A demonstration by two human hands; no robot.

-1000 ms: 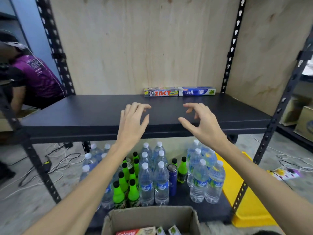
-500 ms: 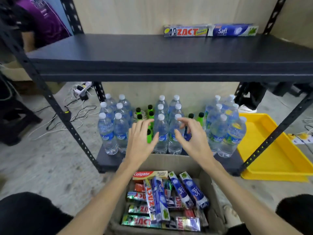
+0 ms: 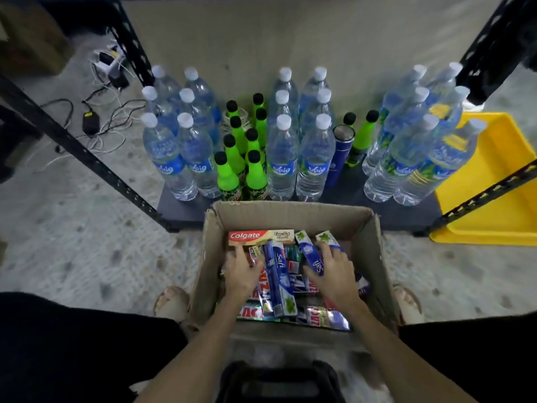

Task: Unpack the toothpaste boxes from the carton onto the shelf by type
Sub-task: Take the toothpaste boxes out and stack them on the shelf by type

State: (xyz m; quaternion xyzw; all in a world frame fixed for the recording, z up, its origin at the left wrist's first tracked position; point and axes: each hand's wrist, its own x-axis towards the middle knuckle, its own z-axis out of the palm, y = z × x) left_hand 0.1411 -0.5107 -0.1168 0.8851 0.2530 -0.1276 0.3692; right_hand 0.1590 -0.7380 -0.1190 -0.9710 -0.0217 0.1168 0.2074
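Where the brown corrugated cardboard carton (image 3: pixel 293 216) stands open on the speckled grey floor (image 3: pixel 96 245) in front of the shelving, both hands are down inside it among the loose toothpaste boxes. The left hand (image 3: pixel 240 272) lies on a shiny silver-and-red ZACT box (image 3: pixel 259 286), fingers bent over it; whether they grip it or only rest there cannot be told. The right hand (image 3: pixel 331 271) curls thumb and fingers around a blue-and-white Safi box (image 3: pixel 312 254), and it hides most of a second Safi box (image 3: pixel 327 238) just beside. A third, long Safi box (image 3: pixel 280 279) lies slanted between the hands, over the foil-wrapped ZACT boxes, whose print is largely covered. A red-and-cream Colgate box (image 3: pixel 260 237) lies flat against the carton's far wall.

Beyond the carton, the dark bottom shelf board (image 3: pixel 348 196) carries clear plastic water bottles (image 3: pixel 312 158) with white caps, bright green bottles (image 3: pixel 229 170) with black caps, and a dark blue cylindrical can (image 3: pixel 340 152). A yellow plastic tray (image 3: pixel 494 193) lies to the right, cut by the black perforated steel upright (image 3: pixel 482 196).

Half a second ago the hands hovered spread above the carton, and the upper shelf with its two placed boxes was in view; it is now out of frame.
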